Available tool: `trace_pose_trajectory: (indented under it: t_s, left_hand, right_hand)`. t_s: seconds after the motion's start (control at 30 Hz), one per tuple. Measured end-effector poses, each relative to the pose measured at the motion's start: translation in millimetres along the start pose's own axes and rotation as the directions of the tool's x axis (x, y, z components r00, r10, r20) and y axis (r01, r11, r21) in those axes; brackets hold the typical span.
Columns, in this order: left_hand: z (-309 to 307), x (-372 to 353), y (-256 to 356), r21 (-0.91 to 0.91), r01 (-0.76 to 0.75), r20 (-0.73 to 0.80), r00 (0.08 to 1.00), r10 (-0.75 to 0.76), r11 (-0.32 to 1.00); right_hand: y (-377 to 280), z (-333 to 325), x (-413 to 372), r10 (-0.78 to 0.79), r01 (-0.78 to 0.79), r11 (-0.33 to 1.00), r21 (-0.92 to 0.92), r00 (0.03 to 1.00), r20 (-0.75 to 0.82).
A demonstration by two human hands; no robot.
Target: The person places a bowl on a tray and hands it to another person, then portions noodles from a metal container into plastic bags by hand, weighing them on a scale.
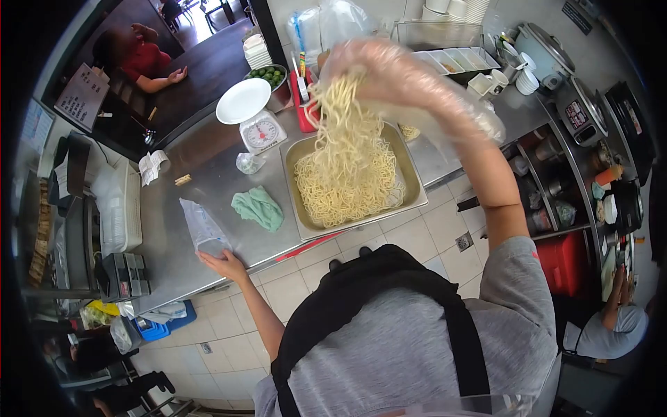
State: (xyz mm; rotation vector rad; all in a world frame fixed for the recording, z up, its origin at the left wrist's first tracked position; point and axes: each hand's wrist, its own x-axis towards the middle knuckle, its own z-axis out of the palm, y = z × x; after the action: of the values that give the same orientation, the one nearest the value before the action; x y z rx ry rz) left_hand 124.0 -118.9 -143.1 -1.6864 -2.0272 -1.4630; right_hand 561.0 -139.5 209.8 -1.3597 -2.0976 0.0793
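My right hand, in a clear plastic glove, is closed on a bunch of noodles raised above a metal tray. Strands hang from it down to the loose yellow noodles spread in the tray. Over to the left, the fingers of my left hand grip the near end of a clear plastic bag, which lies along the steel counter. Between the bag and the tray rests a crumpled green cloth.
A scale with a white dish stands behind the cloth, beside a small knotted plastic bag. Behind the tray is a red container. A white basket sits at far left. Another person is beyond the counter opening.
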Motion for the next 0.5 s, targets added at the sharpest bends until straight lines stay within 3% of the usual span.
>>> trace_pose_trajectory:
  t_s: [0.07,0.17,0.27,0.37,0.4,0.47,0.5]
  left_hand:
    - [3.6,1.6,-7.9,0.049,-0.069,-0.021,0.997,0.070,0.996]
    - [2.8,1.6,-0.5,-0.062,0.080,0.021,0.997,-0.079,0.995]
    - [6.1,1.7,-8.7,0.052,-0.074,-0.038,0.996,0.076,0.996]
    - [5.9,1.8,-8.2,0.104,-0.069,-0.032,0.997,0.073,0.992]
    - [4.1,2.4,-4.6,0.076,-0.042,-0.024,0.999,0.044,0.996]
    - [2.9,3.7,3.6,0.016,0.015,-0.009,1.000,-0.015,1.000]
    - [4.2,1.5,-0.6,0.024,0.021,-0.005,1.000,-0.021,0.999]
  right_hand:
    - [16.5,14.3,-3.6,-0.055,0.054,0.998,-0.039,0.998,-0.025]
    - [15.8,6.1,-3.9,0.062,-0.061,0.996,0.061,0.998,-0.023]
    - [13.3,15.6,-11.9,0.059,-0.059,0.998,0.005,0.994,0.089]
    - [51.0,55.4,-27.8,0.120,-0.124,0.988,0.093,0.992,0.049]
    - [67.8,74.5,-39.9,0.158,-0.213,0.931,0.296,0.967,0.197]
    - [98.6,115.8,-68.3,0.106,-0.241,0.915,0.323,0.917,0.384]
    - [104.4,136.3,-85.3,0.059,-0.148,0.973,0.176,0.900,0.431]
